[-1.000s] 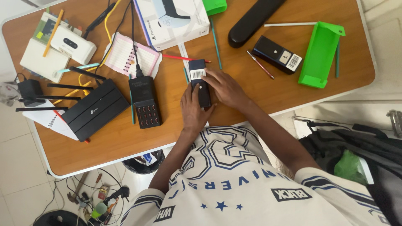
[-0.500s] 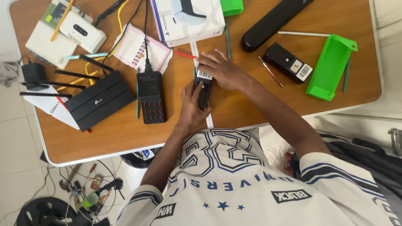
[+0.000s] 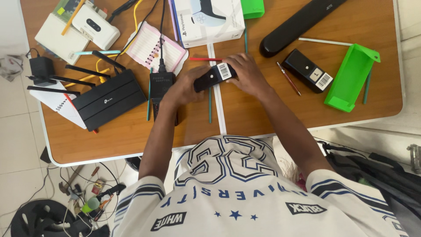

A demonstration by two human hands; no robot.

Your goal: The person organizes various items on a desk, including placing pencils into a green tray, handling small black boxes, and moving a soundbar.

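Both hands grip the small black box (image 3: 213, 75) — left hand (image 3: 182, 90), right hand (image 3: 247, 74) at its ends. Box is lifted, tilted, just right of the black charger (image 3: 161, 81) — not yet set down.

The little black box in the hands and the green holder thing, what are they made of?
The little black box, held by left hand and right hand, looks like matte hard plastic with a paper sticker. The green holder seems smooth moulded plastic: even bright colour, crisp edges.

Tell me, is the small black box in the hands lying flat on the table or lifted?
Cannot tell for sure: the small black box sits tilted between left hand and right hand.
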